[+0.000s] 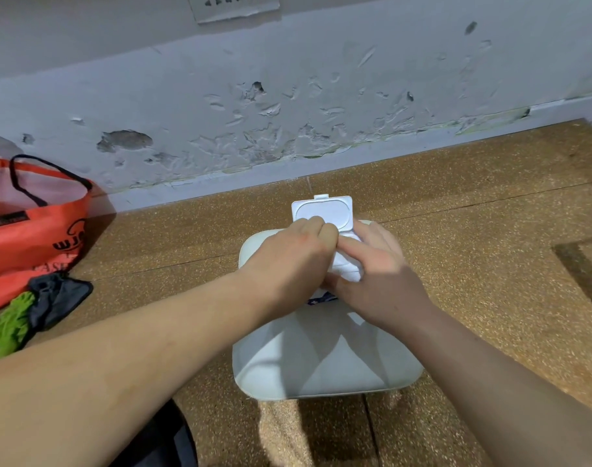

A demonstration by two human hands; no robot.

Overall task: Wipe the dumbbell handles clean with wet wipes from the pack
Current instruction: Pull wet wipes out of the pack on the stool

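A soft white plastic wet-wipe pack [321,362] lies flat on the brown speckled stone floor [473,230] in the middle of the view, its long side running away from the person towards the wall. Its white rigid flip lid [321,212] stands open and upright at the far end. Both bare forearms reach in from the near edge and meet over the pack's opening. The left hand [288,261] is knuckles up, its fingers curled close together just below the lid; their tips are hidden against the crumpled white wet wipe [347,264], so I cannot tell whether they grip it. The right hand [385,281] holds that wipe: its index finger [358,246] lies straight across the wipe's top towards the left hand, the thumb closes in from below, and the white fabric bunches between them. A scrap of blue print shows on the pack just under the two wrists. Well to the left, against the wall, sits an orange fabric bag [28,227] with black handles and black lettering. Touching its near side lie a dark grey cloth [58,298] and a bright green cloth [8,328], bunched together. The pale grey painted wall [288,96] behind is flaked and pitted, and a grey socket plate [235,6] is cut off by the top edge.
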